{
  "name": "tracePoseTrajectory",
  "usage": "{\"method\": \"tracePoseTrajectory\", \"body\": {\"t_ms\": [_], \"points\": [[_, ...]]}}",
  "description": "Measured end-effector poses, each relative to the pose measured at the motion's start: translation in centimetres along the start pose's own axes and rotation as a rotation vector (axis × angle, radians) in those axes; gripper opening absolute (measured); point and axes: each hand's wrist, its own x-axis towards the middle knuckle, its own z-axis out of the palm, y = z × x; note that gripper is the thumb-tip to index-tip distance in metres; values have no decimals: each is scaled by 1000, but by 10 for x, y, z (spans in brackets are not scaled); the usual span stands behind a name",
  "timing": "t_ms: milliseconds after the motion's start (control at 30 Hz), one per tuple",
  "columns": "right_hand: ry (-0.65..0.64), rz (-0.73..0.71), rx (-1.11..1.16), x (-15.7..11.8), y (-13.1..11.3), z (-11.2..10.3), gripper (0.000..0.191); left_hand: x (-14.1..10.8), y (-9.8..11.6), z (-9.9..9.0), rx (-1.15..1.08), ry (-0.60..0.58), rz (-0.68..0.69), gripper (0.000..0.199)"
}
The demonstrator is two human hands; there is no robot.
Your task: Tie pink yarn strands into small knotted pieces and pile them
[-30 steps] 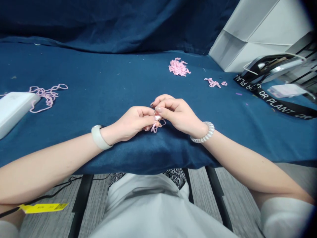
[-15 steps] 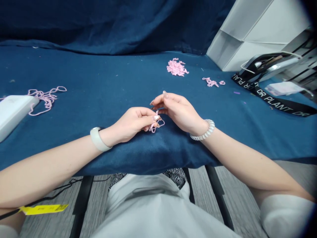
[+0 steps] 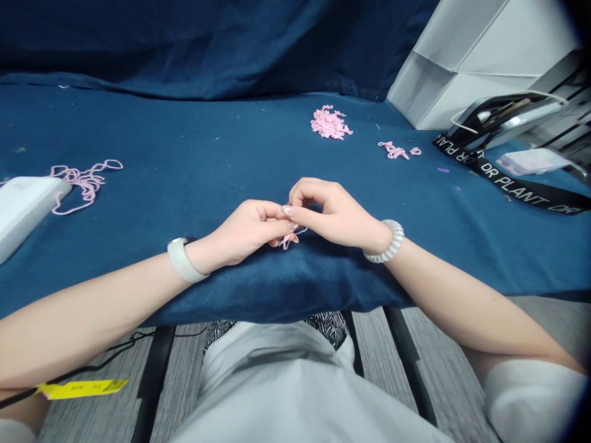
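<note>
My left hand [image 3: 244, 231] pinches a short length of pink yarn [image 3: 289, 240] between thumb and fingertips, and a small loop of it hangs below them. My right hand [image 3: 335, 212] sits just beyond, its curled fingertips pressed against the left fingertips above the yarn. Whether the right fingers hold the yarn is hidden. Both hands rest over a padded fold of dark blue cloth [image 3: 295, 277]. A white band circles my left wrist, and a pearly spiral bracelet circles my right.
A heap of short pink yarn pieces [image 3: 330, 123] and a smaller bunch [image 3: 393, 150] lie ahead. A long pink yarn tangle [image 3: 78, 183] lies left, by a white box [image 3: 28, 209]. On the right are a black "DR PLANT" strap [image 3: 521, 187] and a white paper bag [image 3: 462, 74].
My right hand has closed in from its slightly apart position, and its fingertips now meet the left fingertips. Less of the yarn loop shows below the fingers.
</note>
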Motion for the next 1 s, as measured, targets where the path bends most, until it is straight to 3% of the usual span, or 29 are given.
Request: {"method": "tracePoseTrajectory", "body": {"t_ms": [233, 467, 633, 733, 833, 1000], "points": [[-27, -84, -170, -1, -2, 1, 21, 0, 0, 0, 46, -15, -12, 16], [-2, 60, 48, -2, -3, 4, 33, -1, -1, 2, 32, -6, 11, 17], [111, 211, 383, -1, 4, 14, 40, -4, -1, 2, 111, 231, 237, 16], [81, 265, 494, -1, 2, 22, 36, -4, -2, 0, 97, 333, 348, 15], [20, 293, 459, -2, -5, 30, 32, -2, -2, -2, 13, 354, 319, 15], [-58, 221, 500, -5, -14, 37, 29, 0, -1, -4, -219, 366, 233, 16]]}}
